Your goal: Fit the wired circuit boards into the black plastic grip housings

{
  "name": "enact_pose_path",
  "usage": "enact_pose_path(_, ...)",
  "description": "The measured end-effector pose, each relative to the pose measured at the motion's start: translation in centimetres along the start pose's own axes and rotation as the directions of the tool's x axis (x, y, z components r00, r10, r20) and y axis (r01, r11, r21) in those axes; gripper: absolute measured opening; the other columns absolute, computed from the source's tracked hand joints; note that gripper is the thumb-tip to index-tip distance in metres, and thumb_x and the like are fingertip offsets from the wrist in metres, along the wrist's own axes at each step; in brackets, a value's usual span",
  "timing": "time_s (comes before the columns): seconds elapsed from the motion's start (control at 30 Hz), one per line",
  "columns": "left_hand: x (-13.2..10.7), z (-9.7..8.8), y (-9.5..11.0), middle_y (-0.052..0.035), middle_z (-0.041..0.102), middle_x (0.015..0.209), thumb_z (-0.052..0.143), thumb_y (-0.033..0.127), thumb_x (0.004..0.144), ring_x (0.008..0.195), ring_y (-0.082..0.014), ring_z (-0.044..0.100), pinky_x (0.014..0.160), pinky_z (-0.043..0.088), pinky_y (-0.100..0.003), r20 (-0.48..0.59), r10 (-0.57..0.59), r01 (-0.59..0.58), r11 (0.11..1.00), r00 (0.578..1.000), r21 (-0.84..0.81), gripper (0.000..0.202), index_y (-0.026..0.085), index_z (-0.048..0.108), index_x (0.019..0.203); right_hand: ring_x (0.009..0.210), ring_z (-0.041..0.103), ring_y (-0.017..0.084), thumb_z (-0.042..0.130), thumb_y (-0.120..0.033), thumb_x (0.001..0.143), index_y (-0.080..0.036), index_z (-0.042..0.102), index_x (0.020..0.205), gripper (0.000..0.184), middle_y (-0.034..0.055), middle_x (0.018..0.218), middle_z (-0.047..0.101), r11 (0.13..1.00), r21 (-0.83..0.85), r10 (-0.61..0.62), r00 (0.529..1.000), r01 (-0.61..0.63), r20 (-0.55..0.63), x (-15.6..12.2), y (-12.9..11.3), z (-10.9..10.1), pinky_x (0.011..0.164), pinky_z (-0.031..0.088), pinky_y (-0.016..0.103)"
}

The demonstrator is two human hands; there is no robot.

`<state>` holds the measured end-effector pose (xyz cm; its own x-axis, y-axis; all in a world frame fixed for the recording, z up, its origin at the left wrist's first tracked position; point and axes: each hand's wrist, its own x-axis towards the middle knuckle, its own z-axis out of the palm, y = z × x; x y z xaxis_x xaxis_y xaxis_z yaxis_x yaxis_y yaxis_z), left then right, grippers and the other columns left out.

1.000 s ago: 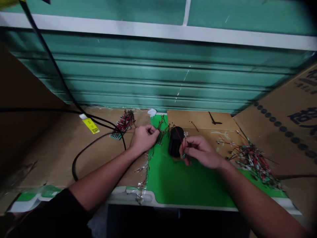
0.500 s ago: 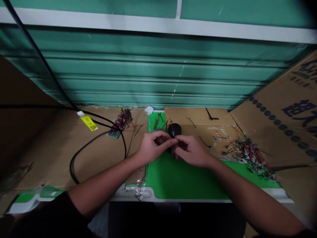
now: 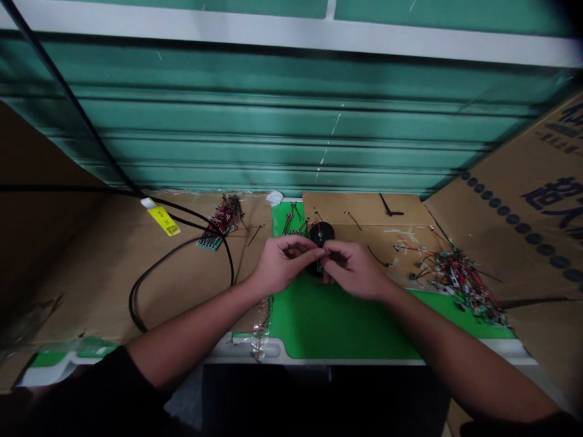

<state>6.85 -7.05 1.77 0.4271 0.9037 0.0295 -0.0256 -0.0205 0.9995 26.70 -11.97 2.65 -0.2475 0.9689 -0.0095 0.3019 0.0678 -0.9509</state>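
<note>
My left hand [image 3: 286, 262] and my right hand [image 3: 350, 267] meet fingertip to fingertip over the middle of the work surface. Both are closed in a pinch; whatever sits between the fingers is too small and too covered to make out. Just beneath and behind them is a round black fixture [image 3: 324, 232] with a small metallic part and a red wire on it. My hands cover part of this fixture. Left of it, close to my left hand, lie several small wired boards [image 3: 291, 226] on the green surface.
A bundle of wired circuit boards [image 3: 221, 221] lies on cardboard at left, beside a looped black cable [image 3: 132, 297] with a yellow tag [image 3: 163, 218]. At right is a tangled pile of wired parts [image 3: 469, 282]. Cardboard walls and a green panel [image 3: 273, 130] enclose the table [image 3: 350, 331].
The view has tilted slightly, so the scene sits a little higher. My fingers have shifted slightly at the fixture, and a red wire now stands out more clearly behind it.
</note>
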Motion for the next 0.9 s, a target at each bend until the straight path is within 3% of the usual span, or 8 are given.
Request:
enact_pose_path(0.33, 0.5, -0.1, 0.1, -0.0025, 0.076, 0.078, 0.093, 0.049, 0.08, 0.044, -0.0099, 0.059, 0.04, 0.045, -0.024, 0.011, -0.053, 0.054, 0.98, 0.999, -0.19, 0.038, 0.017, 0.072, 0.084, 0.054, 0.064, 0.013, 0.066, -0.026, 0.093, -0.022, 0.062, 0.083, 0.012, -0.0022, 0.064, 0.068, 0.992, 0.128, -0.002, 0.99, 0.02, -0.141, 0.2, 1.1, 0.2, 0.052, 0.049, 0.024)
enact_pose_path(0.6, 0.7, -0.5, 0.4, -0.0047, 0.079, 0.082, 0.09, 0.05, 0.082, 0.046, -0.0113, 0.061, 0.04, 0.048, -0.025, 0.009, -0.057, 0.057, 0.978, 0.998, -0.199, 0.038, 0.018, 0.069, 0.082, 0.053, 0.065, 0.014, 0.071, -0.038, 0.095, -0.023, 0.064, 0.084, 0.02, -0.0013, 0.061, 0.068, 0.979, 0.195, -0.017, 0.974, 0.062, -0.227, 0.5, 0.6, 0.1, 0.052, 0.052, 0.028)
enact_pose_path(0.9, 0.6, -0.5, -0.1, 0.0023, 0.063, 0.06, 0.088, 0.05, 0.081, 0.049, -0.0127, 0.058, 0.043, 0.043, -0.023, -0.008, -0.043, 0.041, 0.989, 0.999, -0.142, 0.039, 0.019, 0.065, 0.077, 0.053, 0.064, 0.015, 0.075, -0.05, 0.094, -0.022, 0.065, 0.086, 0.03, -0.0004, 0.064, 0.068, 0.954, 0.277, -0.018, 0.947, 0.112, -0.321, 0.9, 0.5, 0.2, 0.052, 0.054, 0.029)
